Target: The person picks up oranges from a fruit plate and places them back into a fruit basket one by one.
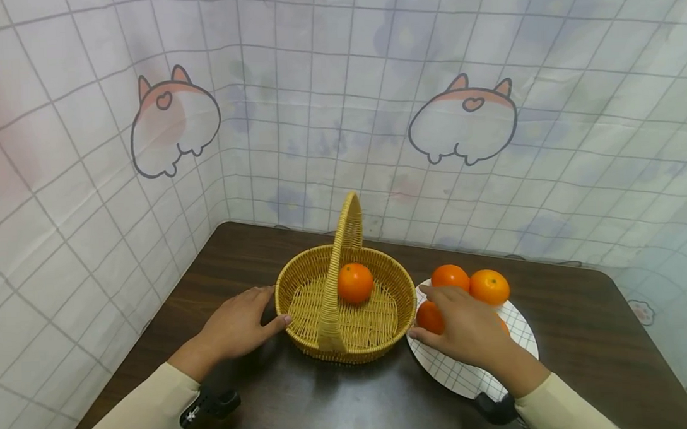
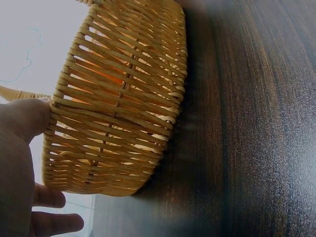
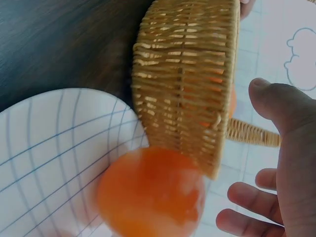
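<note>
In the head view, a yellow woven basket (image 1: pixel 376 330) with a tall arched handle stands on the table, one orange (image 1: pixel 355 283) inside it. My left hand (image 1: pixel 238 324) holds the basket's left rim, thumb over the edge and fingers along the outside. To the right lies a white plate with grid lines (image 1: pixel 520 334), bearing several oranges (image 1: pixel 490 287). Above this plate hovers my right hand (image 1: pixel 467 327), partly covering the fruit. The right wrist view has its thumb and fingers spread apart with nothing between them; a blurred orange (image 3: pixel 153 192) lies by the basket wall (image 3: pixel 182 74).
The dark wooden table (image 1: pixel 339 404) ends at a wall of white gridded cloth (image 1: pixel 317 114), close behind the basket and plate. Another cloth side (image 1: pixel 66 249) borders the table on the left. The basket's handle (image 1: pixel 339 259) rises well above its rim.
</note>
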The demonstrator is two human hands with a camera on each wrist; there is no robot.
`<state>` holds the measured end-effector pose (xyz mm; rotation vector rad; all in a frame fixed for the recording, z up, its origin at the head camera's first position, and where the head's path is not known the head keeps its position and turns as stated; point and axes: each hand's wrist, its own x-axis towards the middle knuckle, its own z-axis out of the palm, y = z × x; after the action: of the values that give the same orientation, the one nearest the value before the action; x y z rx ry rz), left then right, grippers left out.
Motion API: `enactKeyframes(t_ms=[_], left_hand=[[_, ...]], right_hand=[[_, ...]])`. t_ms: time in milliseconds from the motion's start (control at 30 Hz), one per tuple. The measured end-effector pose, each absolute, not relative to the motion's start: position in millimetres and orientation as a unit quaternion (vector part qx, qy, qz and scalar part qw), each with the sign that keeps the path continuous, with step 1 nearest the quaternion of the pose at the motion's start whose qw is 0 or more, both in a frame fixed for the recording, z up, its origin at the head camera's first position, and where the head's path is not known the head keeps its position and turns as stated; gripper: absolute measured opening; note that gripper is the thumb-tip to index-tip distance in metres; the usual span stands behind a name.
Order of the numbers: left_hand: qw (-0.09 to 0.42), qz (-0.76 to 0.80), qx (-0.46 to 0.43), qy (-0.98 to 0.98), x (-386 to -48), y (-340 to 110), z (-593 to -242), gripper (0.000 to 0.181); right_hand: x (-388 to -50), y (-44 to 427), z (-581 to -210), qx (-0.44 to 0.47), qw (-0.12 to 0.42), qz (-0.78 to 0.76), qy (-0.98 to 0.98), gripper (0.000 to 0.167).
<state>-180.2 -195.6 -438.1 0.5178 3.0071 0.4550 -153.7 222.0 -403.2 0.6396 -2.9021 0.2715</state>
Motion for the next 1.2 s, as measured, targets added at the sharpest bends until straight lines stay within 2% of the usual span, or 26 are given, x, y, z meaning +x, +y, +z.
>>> enactKeyframes(t_ms=[433,1200], left_hand=[[0.022,0.152,0.171,0.973,-180,-197,-439,0.080],[0.029,0.152,0.165,0.974,-182,-197,-441,0.082]], right_hand=[[-148,252,-412,0.203,0.104,0.089,-0.970,0.078],[-133,297,-417,0.146,0.066,0.096,-0.982,0.086]])
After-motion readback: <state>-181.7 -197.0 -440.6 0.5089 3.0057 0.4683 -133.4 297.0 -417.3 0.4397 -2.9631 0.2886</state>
